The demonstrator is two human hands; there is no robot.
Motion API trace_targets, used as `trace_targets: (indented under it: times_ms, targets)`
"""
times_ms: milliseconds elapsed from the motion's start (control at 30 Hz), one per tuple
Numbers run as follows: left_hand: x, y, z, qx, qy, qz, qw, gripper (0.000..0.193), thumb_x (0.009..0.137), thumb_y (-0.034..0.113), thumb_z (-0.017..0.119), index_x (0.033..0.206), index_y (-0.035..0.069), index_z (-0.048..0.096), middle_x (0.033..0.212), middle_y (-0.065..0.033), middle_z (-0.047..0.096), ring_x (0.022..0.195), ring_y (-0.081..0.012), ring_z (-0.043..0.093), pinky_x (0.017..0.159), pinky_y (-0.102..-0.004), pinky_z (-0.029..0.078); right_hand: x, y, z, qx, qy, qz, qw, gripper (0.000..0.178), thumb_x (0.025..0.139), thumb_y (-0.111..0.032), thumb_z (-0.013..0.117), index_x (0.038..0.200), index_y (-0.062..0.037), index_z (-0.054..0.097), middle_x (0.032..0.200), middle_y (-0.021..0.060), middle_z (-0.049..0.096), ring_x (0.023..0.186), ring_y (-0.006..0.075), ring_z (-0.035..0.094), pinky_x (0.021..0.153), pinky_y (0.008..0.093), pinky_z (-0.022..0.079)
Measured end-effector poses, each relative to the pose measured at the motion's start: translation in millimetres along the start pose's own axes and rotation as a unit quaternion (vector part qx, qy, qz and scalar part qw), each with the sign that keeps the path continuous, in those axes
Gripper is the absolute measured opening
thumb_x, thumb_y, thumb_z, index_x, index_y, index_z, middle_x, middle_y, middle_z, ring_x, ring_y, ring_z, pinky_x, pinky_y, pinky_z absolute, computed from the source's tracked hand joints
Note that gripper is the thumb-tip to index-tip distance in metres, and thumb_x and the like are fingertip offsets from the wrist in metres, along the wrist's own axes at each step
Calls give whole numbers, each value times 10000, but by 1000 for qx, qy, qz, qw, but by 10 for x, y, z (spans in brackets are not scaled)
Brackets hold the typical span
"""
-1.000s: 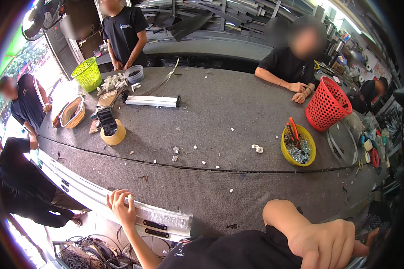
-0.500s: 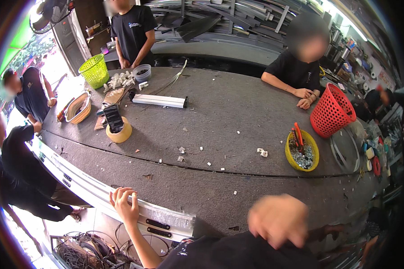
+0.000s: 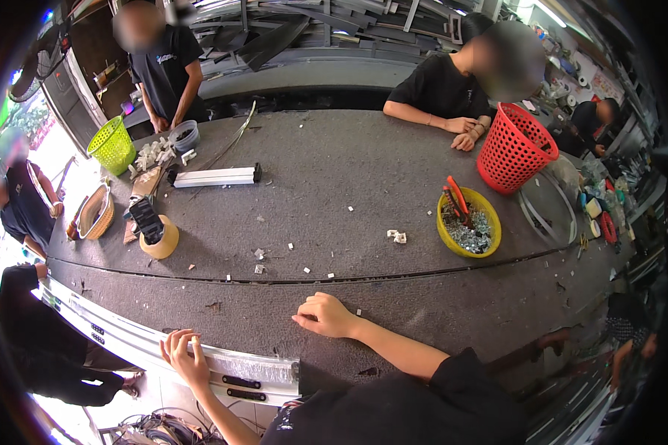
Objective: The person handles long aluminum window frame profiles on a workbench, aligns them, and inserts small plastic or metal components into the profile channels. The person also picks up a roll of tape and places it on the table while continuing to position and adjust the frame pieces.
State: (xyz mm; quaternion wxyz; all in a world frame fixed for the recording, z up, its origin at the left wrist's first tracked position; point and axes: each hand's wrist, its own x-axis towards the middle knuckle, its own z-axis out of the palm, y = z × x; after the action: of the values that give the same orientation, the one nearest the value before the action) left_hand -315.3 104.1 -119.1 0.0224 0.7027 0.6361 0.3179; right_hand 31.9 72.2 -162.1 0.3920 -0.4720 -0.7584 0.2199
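Observation:
My left hand (image 3: 185,357) lies on the long white metal profiles (image 3: 252,366) along the table's near left edge. Its fingers are apart and slightly bent over the top, not wrapped round them. Clear plastic film covers the near end, and black oblong fittings (image 3: 243,382) sit on the side. Over the near part of the grey carpeted table (image 3: 334,200) is my right hand (image 3: 325,314), its forearm reaching in from the right. Its fingers are curled under with the palm down, so anything inside is hidden. A small white piece (image 3: 358,312) lies just beside that wrist.
A yellow bowl (image 3: 495,245) of small metal parts holds orange-handled pliers (image 3: 459,204); a red basket (image 3: 513,148) stands behind. Toward the left are a tape roll (image 3: 163,241), a short white profile (image 3: 215,176) and a green basket (image 3: 113,147). Co-workers stand or lean around the table.
My right hand has swung left and forward from near my body to over the table. My left hand stays on the profiles. The whole view has shifted, so the table's things appear farther left.

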Motion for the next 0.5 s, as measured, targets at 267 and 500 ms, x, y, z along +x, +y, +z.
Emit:
trace_targets:
  times_ms: [267, 500]
  targets:
    - [17, -13, 3, -5, -8, -3, 1000, 169, 851, 229, 612, 825, 106, 726, 1009, -38, 705, 1165, -261, 569, 1180, -447, 182, 4, -14, -6, 2, 10, -14, 1000, 224, 910, -225, 681, 748, -71, 667, 640, 54, 587, 660, 236, 582, 689, 371, 437]
    - [24, -4, -26, -4, 1, -6, 1000, 150, 852, 245, 643, 818, 124, 725, 997, 2, 709, 1160, -230, 575, 1170, -441, 181, 66, -92, -59, 6, 6, -22, 1000, 182, 883, -177, 705, 747, -63, 663, 677, 51, 628, 650, 226, 576, 668, 358, 426]
